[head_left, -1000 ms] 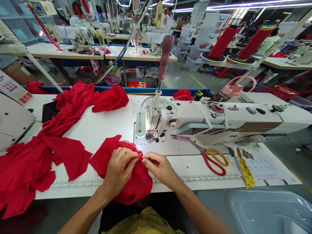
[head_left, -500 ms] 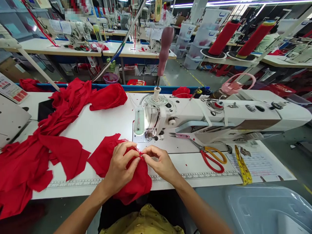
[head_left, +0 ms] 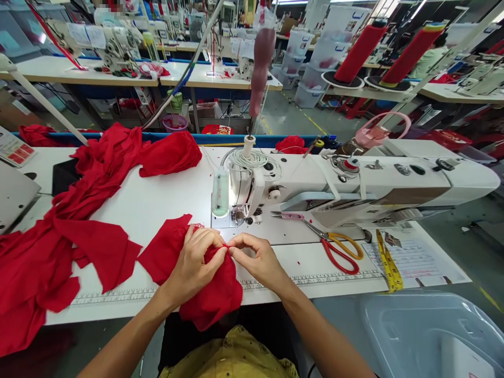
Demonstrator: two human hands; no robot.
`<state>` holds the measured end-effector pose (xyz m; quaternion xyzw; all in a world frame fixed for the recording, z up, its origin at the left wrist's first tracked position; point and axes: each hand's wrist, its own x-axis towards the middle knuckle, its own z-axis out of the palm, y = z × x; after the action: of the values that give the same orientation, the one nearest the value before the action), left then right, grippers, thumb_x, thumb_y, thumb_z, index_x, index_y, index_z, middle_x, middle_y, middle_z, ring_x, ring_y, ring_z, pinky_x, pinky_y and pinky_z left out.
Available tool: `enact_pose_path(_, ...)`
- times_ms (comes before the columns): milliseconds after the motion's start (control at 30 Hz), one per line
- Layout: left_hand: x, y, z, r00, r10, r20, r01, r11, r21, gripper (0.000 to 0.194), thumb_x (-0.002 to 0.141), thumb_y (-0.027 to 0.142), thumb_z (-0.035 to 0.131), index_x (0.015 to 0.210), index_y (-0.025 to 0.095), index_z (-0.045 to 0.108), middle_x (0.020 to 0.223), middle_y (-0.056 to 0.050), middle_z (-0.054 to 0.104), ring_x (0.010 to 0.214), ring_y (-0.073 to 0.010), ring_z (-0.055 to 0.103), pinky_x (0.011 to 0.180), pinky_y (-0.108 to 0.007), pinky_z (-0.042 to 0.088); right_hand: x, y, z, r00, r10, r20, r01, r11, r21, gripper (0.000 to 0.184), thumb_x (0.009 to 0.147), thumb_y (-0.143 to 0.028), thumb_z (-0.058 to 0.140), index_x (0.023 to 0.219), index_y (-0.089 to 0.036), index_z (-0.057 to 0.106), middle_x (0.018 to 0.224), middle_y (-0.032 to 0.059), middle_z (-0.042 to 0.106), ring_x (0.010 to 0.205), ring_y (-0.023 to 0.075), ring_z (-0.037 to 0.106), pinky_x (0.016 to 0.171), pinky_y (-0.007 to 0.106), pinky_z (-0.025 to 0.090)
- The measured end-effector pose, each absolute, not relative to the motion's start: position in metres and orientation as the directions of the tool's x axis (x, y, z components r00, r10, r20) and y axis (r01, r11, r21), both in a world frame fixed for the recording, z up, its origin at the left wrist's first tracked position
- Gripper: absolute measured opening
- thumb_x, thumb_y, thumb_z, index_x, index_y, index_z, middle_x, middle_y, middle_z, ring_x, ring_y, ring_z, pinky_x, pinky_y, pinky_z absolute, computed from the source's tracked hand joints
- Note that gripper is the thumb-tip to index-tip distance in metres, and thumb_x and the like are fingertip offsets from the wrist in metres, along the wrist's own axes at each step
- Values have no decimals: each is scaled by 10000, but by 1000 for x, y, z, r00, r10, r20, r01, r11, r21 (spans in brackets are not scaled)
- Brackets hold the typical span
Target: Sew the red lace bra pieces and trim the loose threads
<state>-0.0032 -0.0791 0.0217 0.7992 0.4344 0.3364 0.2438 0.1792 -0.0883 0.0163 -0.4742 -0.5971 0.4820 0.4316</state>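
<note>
A piece of red fabric (head_left: 216, 294) hangs over the front edge of the sewing table, part of it lying flat to the left. My left hand (head_left: 197, 260) pinches its upper edge between thumb and fingers. Close against it, my right hand (head_left: 252, 257) pinches the same edge with thumb and forefinger; the fingertips of both hands almost meet. Just beyond my hands stands the head of a white sewing machine (head_left: 307, 178), its needle area lit. The fabric is apart from the presser foot.
A heap of red fabric (head_left: 90, 210) covers the table's left side. Scissors with red and orange handles (head_left: 340, 252), pink-handled snips (head_left: 289, 216) and a yellow tape measure (head_left: 389, 265) lie to the right. A clear plastic bin (head_left: 425, 320) stands at lower right.
Both hands keep their pinch on the red fabric, and its edge is drawn tighter between the fingertips. The whole view has shifted slightly.
</note>
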Motion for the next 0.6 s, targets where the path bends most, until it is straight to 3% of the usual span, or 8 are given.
enact_pose_path(300, -3, -81, 20, 387, 866, 316, 549, -492, 675, 143, 938, 187, 542, 807, 223, 496, 886, 23, 649, 916, -175, 614, 1104, -496, 311, 180, -89, 15, -178, 980, 86, 187, 119, -975, 103, 838, -239, 614, 852, -204, 710, 846, 12, 728, 818, 171, 667, 805, 297, 516)
enact_pose_path(500, -1, -83, 21, 366, 878, 310, 590, -476, 652, 162, 945, 215, 527, 793, 224, 470, 848, 45, 640, 880, -158, 619, 1184, -544, 190, 181, -94, 20, -215, 969, 120, 212, 167, -963, 81, 836, -244, 649, 890, -204, 693, 859, 2, 709, 817, 156, 650, 795, 275, 503)
enact_pose_path(600, -1, -84, 20, 327, 892, 313, 588, -451, 671, 85, 946, 254, 541, 872, 231, 504, 842, 51, 632, 807, -146, 614, 1195, -536, 208, 178, -96, 17, -184, 972, 145, 221, 185, -958, 58, 829, -248, 671, 870, -208, 679, 835, -9, 691, 794, 146, 635, 773, 264, 491)
